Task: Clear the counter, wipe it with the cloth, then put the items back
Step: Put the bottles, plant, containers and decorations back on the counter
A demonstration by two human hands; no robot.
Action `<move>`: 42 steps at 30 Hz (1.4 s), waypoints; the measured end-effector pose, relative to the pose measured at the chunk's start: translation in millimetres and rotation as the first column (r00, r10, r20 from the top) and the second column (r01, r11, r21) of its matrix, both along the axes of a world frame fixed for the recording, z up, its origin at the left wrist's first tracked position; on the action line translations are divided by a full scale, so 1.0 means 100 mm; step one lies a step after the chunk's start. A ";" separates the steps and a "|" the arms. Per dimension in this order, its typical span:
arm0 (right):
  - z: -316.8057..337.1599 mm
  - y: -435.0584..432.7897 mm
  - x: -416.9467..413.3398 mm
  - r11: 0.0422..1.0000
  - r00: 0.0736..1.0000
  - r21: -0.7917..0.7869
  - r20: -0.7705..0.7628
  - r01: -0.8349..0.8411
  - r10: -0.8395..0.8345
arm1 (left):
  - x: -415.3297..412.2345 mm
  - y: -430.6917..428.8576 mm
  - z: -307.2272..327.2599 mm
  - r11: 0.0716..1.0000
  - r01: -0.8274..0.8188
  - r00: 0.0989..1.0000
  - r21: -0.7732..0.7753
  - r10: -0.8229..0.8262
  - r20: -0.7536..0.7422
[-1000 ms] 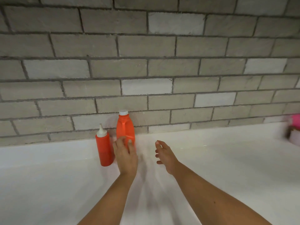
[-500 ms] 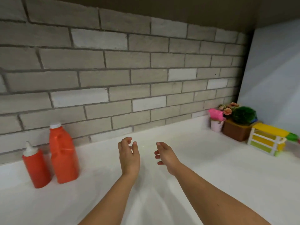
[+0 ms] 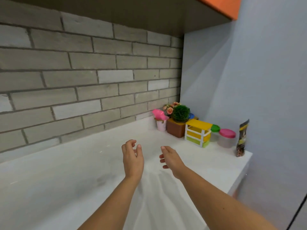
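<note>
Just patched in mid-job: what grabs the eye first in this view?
The left hand and right hand hover open and empty above the white counter. In the far right corner crowds a colourful cluster: yellow-green mini drawers, a brown planter and a pink-lidded jar.

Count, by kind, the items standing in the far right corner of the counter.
Lidded jars: 2, the green-lid jar and the pink-lid jar.
Plant pots: 1, the brown pot.
Cups: 1, the white cup.
Drawer units: 1, the yellow drawer unit.
Packets: 1, the dark packet.
Total: 6; a blue thing behind is too hidden to name.
</note>
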State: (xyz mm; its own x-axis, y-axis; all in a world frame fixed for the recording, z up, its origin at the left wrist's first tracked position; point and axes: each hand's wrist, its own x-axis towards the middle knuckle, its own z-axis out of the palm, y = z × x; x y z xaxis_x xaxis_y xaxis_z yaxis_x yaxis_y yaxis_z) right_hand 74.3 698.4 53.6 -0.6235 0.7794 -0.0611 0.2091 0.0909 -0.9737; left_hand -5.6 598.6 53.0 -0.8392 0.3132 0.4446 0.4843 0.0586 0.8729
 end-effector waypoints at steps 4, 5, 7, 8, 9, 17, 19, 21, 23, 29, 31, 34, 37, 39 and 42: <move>-0.01 0.41 0.23 0.999 0.999 0.005 0.009 0.038 -0.038 | 0.25 0.39 -0.05 0.999 0.041 0.999 -0.023 -0.041 0.001; -0.01 0.49 0.25 0.999 0.999 0.003 0.015 0.043 -0.043 | 0.28 0.46 -0.06 0.998 0.048 0.999 -0.035 -0.048 0.003; -0.02 0.64 0.24 0.999 0.999 -0.001 0.019 0.050 -0.050 | 0.26 0.59 -0.06 0.997 0.053 0.999 -0.055 -0.053 0.007; -0.01 0.71 0.22 0.999 0.999 0.000 0.013 0.050 -0.050 | 0.21 0.65 -0.06 0.997 0.053 0.999 -0.060 -0.053 0.006; 0.00 0.77 0.20 0.999 0.999 0.002 0.003 0.049 -0.049 | 0.16 0.70 -0.05 0.997 0.054 0.999 -0.062 -0.054 0.004; 0.13 1.35 0.06 0.988 0.995 0.118 -0.044 0.097 -0.092 | -0.19 1.34 0.02 0.987 0.131 0.991 -0.097 -0.127 0.047; 0.17 1.54 0.05 0.984 0.992 0.134 -0.060 0.118 -0.111 | -0.21 1.52 0.02 0.983 0.155 0.986 -0.097 -0.149 0.072; 0.19 1.73 0.03 0.981 0.988 0.135 -0.082 0.141 -0.130 | -0.23 1.69 0.00 0.977 0.178 0.982 -0.117 -0.169 0.085; 0.22 1.94 -0.02 0.978 0.982 0.126 -0.114 0.168 -0.154 | -0.27 1.85 -0.01 0.972 0.190 0.981 -0.141 -0.181 0.076; 0.36 2.60 -0.21 0.940 0.973 0.259 -0.116 0.224 -0.200 | -0.44 2.39 0.00 0.975 0.154 0.988 -0.160 -0.148 0.046; 0.41 2.81 -0.25 0.936 0.976 0.280 -0.110 0.214 -0.190 | -0.48 2.61 0.01 0.973 0.147 0.988 -0.178 -0.139 0.060; 0.43 3.12 -0.31 0.938 0.981 0.290 -0.099 0.188 -0.166 | -0.55 2.96 -0.03 0.973 0.171 0.978 -0.157 -0.149 0.147; 0.39 3.34 -0.41 0.944 0.986 0.286 -0.082 0.165 -0.148 | -0.59 3.24 -0.07 0.973 0.212 0.940 -0.087 -0.179 0.289; 0.34 3.46 -0.49 0.945 0.986 0.282 -0.072 0.166 -0.151 | -0.61 3.37 -0.09 0.977 0.201 0.931 -0.072 -0.168 0.324; 0.31 3.60 -0.59 0.947 0.986 0.275 -0.059 0.165 -0.155 | -0.69 3.54 -0.08 0.985 0.162 0.931 -0.052 -0.135 0.340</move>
State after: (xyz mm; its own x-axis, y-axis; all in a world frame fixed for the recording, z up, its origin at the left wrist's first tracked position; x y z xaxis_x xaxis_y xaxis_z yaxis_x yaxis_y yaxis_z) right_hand 15.2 1058.3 84.3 -0.4873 0.8517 0.1927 0.2082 0.3276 -0.9216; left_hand -75.0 952.8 45.3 -0.8760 0.4682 0.1155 0.1736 0.0827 0.9813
